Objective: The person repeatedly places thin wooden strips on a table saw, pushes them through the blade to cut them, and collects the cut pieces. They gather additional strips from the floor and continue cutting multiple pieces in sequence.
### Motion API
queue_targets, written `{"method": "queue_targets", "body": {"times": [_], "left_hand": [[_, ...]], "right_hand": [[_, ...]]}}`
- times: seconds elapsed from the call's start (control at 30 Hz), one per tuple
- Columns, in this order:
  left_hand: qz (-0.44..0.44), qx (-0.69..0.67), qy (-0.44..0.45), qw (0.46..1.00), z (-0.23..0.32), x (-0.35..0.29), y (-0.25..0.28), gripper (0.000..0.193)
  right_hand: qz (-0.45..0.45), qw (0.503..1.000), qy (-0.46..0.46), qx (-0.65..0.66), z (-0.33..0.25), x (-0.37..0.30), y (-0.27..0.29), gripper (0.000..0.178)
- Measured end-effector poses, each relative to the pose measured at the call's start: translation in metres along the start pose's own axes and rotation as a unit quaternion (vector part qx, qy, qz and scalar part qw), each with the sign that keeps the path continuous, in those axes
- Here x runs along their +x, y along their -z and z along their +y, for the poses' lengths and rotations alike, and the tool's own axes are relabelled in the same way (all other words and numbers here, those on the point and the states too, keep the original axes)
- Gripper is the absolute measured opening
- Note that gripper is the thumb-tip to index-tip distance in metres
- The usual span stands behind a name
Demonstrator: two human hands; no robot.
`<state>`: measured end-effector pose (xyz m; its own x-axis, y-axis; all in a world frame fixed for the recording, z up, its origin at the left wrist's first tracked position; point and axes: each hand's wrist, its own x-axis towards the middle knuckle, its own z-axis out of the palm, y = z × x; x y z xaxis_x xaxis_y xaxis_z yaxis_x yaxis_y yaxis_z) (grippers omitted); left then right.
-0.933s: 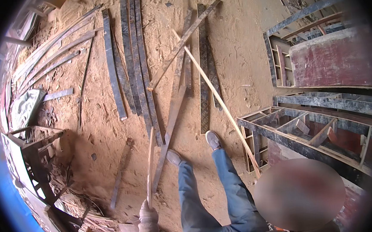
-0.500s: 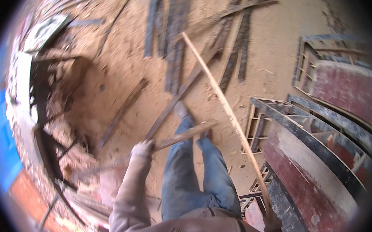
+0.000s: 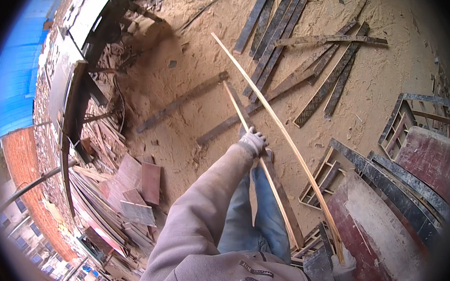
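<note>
Head view: left hand (image 3: 254, 141) clenched mid-length round a brown-faced, pale-edged wooden board (image 3: 282, 199), axis 11-to-5. Right hand (image 3: 343, 264), at its 5 o'clock, looks closed on a long pale wooden strip (image 3: 307, 172) running to 11, passing near the left hand's 3, apart. Sawdusty brown ground (image 3: 183, 141); from here, black-faced planks (image 3: 285, 29) at 1, red-and-white panel (image 3: 348, 220) at 4.
</note>
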<state>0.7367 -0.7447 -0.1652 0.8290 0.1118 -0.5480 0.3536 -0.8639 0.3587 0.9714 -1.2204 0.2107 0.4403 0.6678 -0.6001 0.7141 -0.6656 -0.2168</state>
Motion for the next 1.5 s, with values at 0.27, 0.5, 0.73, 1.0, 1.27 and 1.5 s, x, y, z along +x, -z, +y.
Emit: {"method": "queue_targets", "body": {"times": [0.27, 0.5, 0.73, 1.0, 1.27, 1.5], "left_hand": [[-0.088, -0.127, 0.295, 0.943, 0.024, 0.036, -0.016, 0.044], [0.146, -0.363, 0.311, 0.866, 0.019, 0.042, -0.111, 0.044], [0.307, -0.658, 0.566, 0.390, 0.011, 0.083, -0.126, 0.102], [0.164, -0.891, 0.413, 0.092, 0.015, 0.065, -0.123, 0.054], [0.192, -0.944, 0.264, 0.040, 0.026, 0.065, -0.080, 0.032], [0.396, -0.891, 0.213, 0.067, -0.006, -0.046, -0.081, 0.041]], "right_hand": [[-0.096, 0.993, -0.015, -0.067, -0.039, -0.005, 0.030, 0.069], [-0.187, 0.973, -0.123, -0.053, -0.080, -0.007, 0.065, 0.061], [-0.250, 0.958, -0.109, -0.083, -0.107, -0.016, 0.068, 0.068], [-0.261, 0.947, -0.168, -0.079, -0.103, -0.048, 0.075, 0.063], [-0.200, 0.964, -0.101, -0.145, -0.054, -0.093, 0.094, 0.061], [-0.126, 0.988, -0.071, -0.053, -0.020, 0.017, 0.097, 0.063]]}}
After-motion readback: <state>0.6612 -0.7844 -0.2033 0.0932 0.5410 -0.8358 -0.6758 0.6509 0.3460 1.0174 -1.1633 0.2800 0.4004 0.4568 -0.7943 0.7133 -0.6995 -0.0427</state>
